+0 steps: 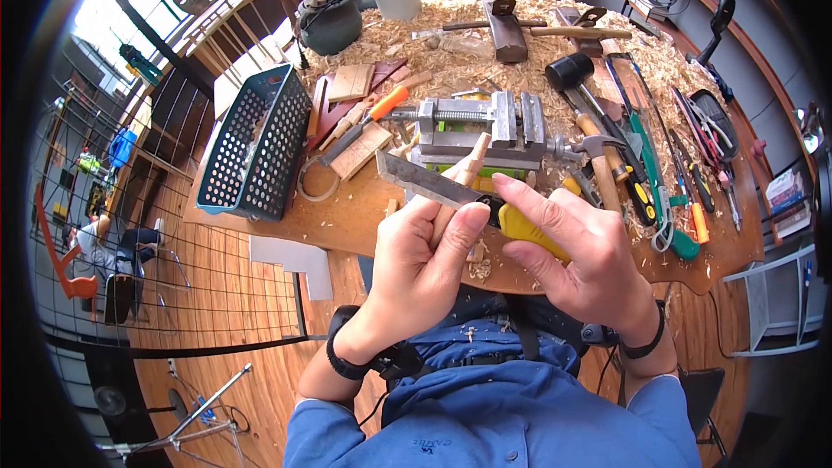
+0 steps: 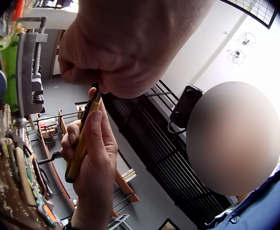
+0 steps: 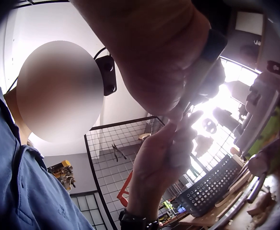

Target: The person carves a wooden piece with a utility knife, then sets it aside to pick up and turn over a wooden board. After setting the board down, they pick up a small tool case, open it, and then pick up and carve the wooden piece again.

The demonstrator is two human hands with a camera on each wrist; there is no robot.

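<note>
In the head view my left hand [image 1: 412,264] grips a slim, pale wooden stick [image 1: 473,160] that is narrowed toward its upper end. My right hand [image 1: 594,256] holds a chisel with a yellow and black handle [image 1: 527,227], its index finger stretched along the tool. The flat steel blade [image 1: 420,180] lies across the stick, and my left thumb presses near the blade's base. From the left wrist, the right hand [image 2: 94,158] shows wrapped around the yellow handle [image 2: 80,146]. Backlight darkens both hands in the right wrist view.
A metal vise [image 1: 481,130] stands just beyond the hands. At left are a perforated basket [image 1: 251,143], wood offcuts [image 1: 351,82] and an orange-handled chisel [image 1: 388,104]. A black mallet [image 1: 568,72], hammer and saws lie right; wooden planes [image 1: 503,30] sit among shavings at the back.
</note>
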